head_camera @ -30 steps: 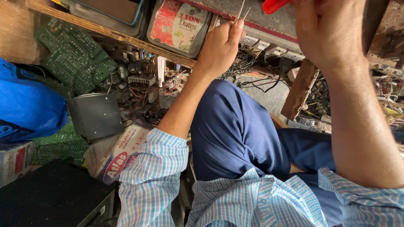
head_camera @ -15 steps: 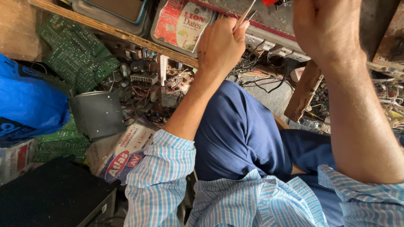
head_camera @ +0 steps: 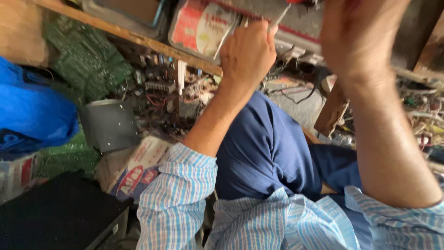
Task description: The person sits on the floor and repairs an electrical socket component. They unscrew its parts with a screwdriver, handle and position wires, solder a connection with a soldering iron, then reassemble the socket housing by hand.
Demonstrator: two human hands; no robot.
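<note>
My left hand (head_camera: 247, 51) reaches up to the edge of a cluttered workbench and is closed around a thin metal tool (head_camera: 280, 17) that sticks up past the knuckles. Just left of it lies a flat tin with a red and white label (head_camera: 196, 28). My right hand (head_camera: 360, 37) is raised at the top right, blurred, with its fingers cut off by the frame edge. A small red part (head_camera: 307, 2) shows beside it at the top edge. Whether that hand holds anything is hidden. Blue trousers (head_camera: 263, 148) and striped sleeves fill the lower middle.
A wooden shelf edge (head_camera: 138, 39) runs across the top. Below it are green circuit boards (head_camera: 88, 60), loose electronic parts (head_camera: 166, 88), a grey metal box (head_camera: 108, 122), a blue bag (head_camera: 32, 111), a printed sack (head_camera: 138, 166) and a black case (head_camera: 55, 217). A wooden leg (head_camera: 330, 115) and tangled wires (head_camera: 425, 111) stand at the right.
My left hand has stayed at the bench edge, and the thin tool has shifted slightly right. My right hand has moved a little and is now blurred.
</note>
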